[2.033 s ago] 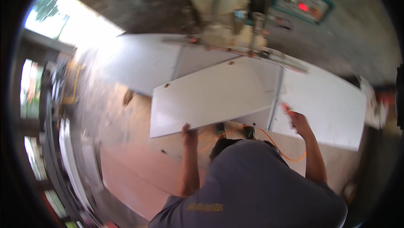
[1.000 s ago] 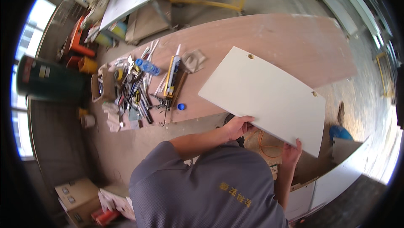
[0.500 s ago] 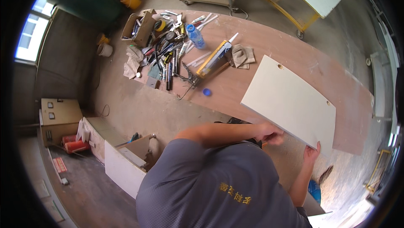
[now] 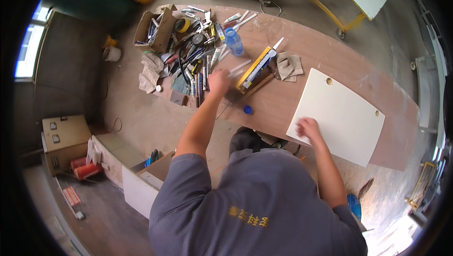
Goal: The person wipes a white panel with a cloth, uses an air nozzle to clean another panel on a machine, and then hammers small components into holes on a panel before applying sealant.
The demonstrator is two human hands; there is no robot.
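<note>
My left hand (image 4: 219,82) is over the handle end of a caulking gun (image 4: 254,88), which holds a yellow, blue and white sealant cartridge (image 4: 258,69) with a white nozzle. Its fingers are smeared, so I cannot tell if they grip the handle. Resting on the table is a pale, flat panel (image 4: 342,119) with two round holes near its far edge. My right hand (image 4: 307,129) hovers at or just above the panel's left part, fingers loosely bent and apart, nothing visible in them. A blue cap (image 4: 247,109) lies close to the table's near edge, beside the gun.
The brown table (image 4: 330,48) bears a blue bottle (image 4: 233,42), folded cloth (image 4: 289,66), a cardboard box (image 4: 155,31) and a heap of tubes, markers and tools (image 4: 196,50). Beyond stands a yellow-framed cart (image 4: 325,5). White cabinet-like pieces (image 4: 141,192) sit on the floor at left.
My left hand has gone from the panel's near edge leftward to the caulking gun. My right hand has left the panel's right corner for its left side. The panel now lies squarer on the table.
</note>
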